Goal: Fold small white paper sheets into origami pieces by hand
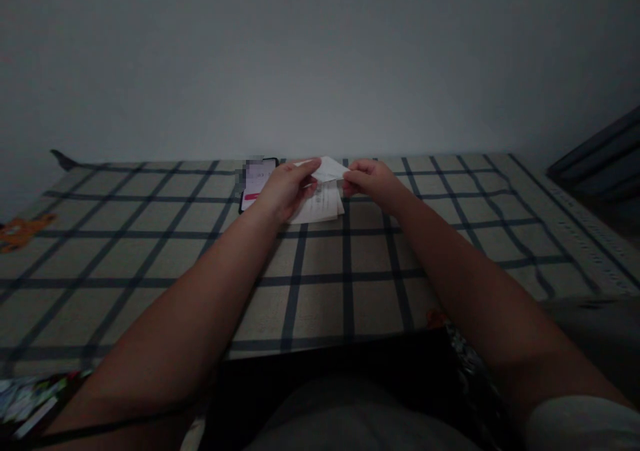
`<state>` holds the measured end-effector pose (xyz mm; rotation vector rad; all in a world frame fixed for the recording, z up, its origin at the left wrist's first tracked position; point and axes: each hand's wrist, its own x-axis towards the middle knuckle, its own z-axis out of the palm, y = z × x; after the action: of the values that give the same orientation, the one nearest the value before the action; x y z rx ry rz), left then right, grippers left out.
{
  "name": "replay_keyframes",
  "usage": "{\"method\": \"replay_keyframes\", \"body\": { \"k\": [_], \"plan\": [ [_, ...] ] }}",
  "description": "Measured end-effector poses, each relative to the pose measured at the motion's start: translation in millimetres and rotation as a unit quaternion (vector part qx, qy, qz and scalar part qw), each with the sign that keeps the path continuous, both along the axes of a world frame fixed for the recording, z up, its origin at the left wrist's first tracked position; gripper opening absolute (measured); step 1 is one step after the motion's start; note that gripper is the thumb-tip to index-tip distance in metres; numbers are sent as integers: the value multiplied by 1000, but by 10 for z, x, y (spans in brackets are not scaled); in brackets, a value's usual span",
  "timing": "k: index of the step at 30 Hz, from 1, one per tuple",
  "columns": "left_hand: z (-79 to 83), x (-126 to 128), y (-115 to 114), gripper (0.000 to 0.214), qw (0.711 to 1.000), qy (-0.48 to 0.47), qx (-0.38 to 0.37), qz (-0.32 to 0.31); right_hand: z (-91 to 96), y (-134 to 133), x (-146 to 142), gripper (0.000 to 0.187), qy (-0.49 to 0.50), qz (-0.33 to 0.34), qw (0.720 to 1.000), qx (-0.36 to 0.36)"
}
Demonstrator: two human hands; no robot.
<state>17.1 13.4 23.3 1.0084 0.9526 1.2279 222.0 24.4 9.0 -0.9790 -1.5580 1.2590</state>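
While the left hand (285, 188) and right hand (376, 181) pinch opposite ends of a white paper (330, 168) between their fingers (361, 165), over printed sheets (324, 204) on a checked cloth (323, 258) beside a smartphone (255, 177), handling appears underway, the paper seemingly folded but not yet set down.
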Motion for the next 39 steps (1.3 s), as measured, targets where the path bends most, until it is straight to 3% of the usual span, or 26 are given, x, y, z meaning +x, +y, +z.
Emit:
{"method": "replay_keyframes", "body": {
  "k": [6, 9, 15, 22, 39],
  "plan": [
    [-81, 31, -4, 23, 998, 35, -4, -58, 75, 45, -39, 17, 102, -100, 989, -39],
    [-112, 60, -35, 19, 994, 74, 3, -77, 47, 55, -24, 20, 102, -79, 991, -24],
    [-44, 71, -117, 22, 985, 153, 67, -46, -38, 35, -14, 30, 54, -28, 998, 20],
    [-34, 67, -124, 23, 971, 194, 138, 2, -34, 37, -8, 35, 42, 10, 999, -7],
    [-6, 69, -143, 20, 943, 285, 174, 11, 37, -34, 26, 44, 15, 39, 999, -9]
  ]
}}
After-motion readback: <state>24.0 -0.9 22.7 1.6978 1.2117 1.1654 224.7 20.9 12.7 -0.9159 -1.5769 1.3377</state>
